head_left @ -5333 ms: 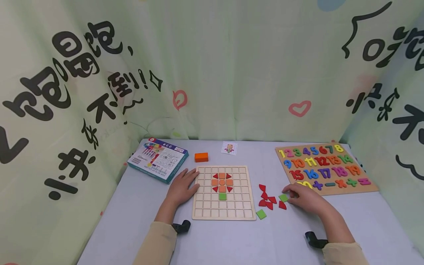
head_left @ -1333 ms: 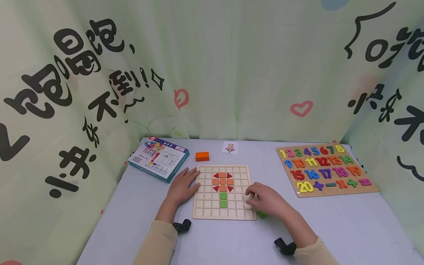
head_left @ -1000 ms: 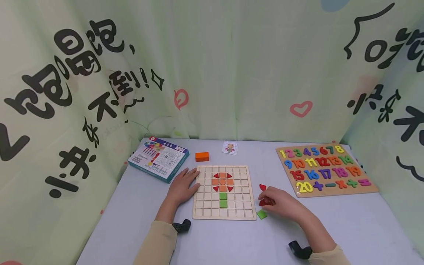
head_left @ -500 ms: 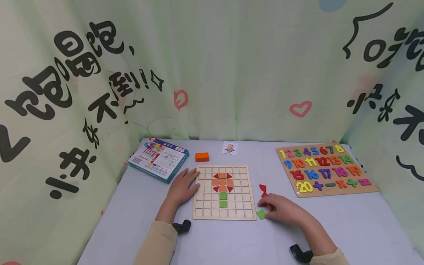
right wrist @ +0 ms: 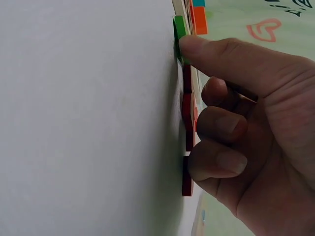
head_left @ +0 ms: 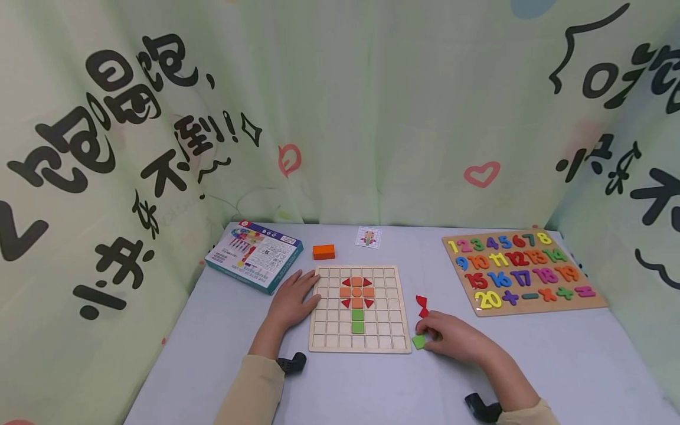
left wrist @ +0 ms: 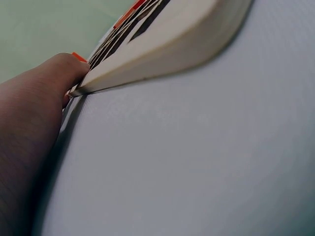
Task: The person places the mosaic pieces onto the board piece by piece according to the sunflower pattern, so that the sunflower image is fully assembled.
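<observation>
My left hand (head_left: pixel 291 300) lies at the left edge of a wooden grid board (head_left: pixel 382 333), its thumb on the rim in the left wrist view. On the board, orange pieces and red corner pieces make a flower shape above two green squares (head_left: pixel 358 321). Just off the board's lower right corner is a loose green square tile (head_left: pixel 418 342). My right hand (head_left: pixel 459 336) pinches it, thumb on its near side in the right wrist view; the index fingertip is hidden there. Red fan-shaped pieces (head_left: pixel 421 301) lie beyond the right hand, which covers several of them.
A flat puzzle box (head_left: pixel 255 254) lies at the back left, beside an orange stack of tiles (head_left: pixel 323 252). A small picture card (head_left: pixel 368 237) lies behind the board. To the right is a number puzzle board (head_left: pixel 523 271). Green printed curtains stand behind the white table.
A second green square now sits on the board below the first. My right hand has moved from the board back to the loose pieces, and the last loose green tile has turned slightly.
</observation>
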The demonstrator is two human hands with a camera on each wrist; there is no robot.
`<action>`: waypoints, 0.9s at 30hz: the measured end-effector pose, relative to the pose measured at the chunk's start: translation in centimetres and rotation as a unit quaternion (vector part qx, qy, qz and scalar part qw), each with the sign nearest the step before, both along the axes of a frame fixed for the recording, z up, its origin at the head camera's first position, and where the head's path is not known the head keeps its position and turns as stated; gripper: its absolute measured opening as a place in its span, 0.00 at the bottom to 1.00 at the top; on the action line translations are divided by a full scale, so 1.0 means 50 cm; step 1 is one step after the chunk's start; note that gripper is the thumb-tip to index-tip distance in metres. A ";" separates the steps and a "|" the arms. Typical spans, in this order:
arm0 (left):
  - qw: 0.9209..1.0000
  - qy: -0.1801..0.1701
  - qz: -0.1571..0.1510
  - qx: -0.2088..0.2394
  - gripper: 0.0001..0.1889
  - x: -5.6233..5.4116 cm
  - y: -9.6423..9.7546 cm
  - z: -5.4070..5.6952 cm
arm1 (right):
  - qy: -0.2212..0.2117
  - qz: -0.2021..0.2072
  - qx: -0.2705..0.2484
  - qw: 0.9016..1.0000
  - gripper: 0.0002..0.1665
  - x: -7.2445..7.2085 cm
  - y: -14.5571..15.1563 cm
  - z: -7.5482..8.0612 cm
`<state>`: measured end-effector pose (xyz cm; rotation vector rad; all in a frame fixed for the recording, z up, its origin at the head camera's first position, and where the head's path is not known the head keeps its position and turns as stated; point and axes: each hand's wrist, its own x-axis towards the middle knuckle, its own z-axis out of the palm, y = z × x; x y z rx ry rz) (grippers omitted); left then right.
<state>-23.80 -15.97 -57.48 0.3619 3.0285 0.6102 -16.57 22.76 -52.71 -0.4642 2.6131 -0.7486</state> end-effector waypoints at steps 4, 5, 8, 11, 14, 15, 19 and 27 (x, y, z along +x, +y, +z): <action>1.000 0.000 0.001 -0.002 0.31 -0.001 0.000 0.000 | 0.011 -0.004 -0.004 1.000 0.13 0.000 0.003 0.006; 1.000 -0.001 0.002 -0.002 0.31 -0.001 0.001 0.000 | 0.015 -0.004 -0.005 1.000 0.13 0.000 0.004 0.007; 1.000 -0.001 0.003 -0.002 0.31 -0.001 0.001 0.001 | 0.028 0.002 -0.005 1.000 0.12 -0.004 0.003 0.013; 1.000 -0.003 0.003 -0.004 0.31 0.000 0.001 0.002 | 0.036 0.010 -0.006 0.999 0.11 -0.008 -0.004 0.019; 1.000 -0.004 0.003 -0.003 0.31 0.000 0.002 0.002 | 0.038 0.015 -0.013 0.999 0.11 -0.012 -0.017 0.025; 1.000 -0.004 0.003 -0.003 0.31 0.000 0.002 0.002 | 0.039 0.017 -0.017 0.999 0.11 -0.013 -0.023 0.028; 1.000 -0.002 0.003 -0.003 0.31 0.000 0.001 0.001 | 0.049 0.026 -0.022 0.998 0.13 -0.014 -0.048 0.033; 1.000 -0.004 0.001 0.001 0.31 0.000 -0.002 -0.002 | 0.057 0.030 -0.016 0.998 0.15 -0.012 -0.109 0.031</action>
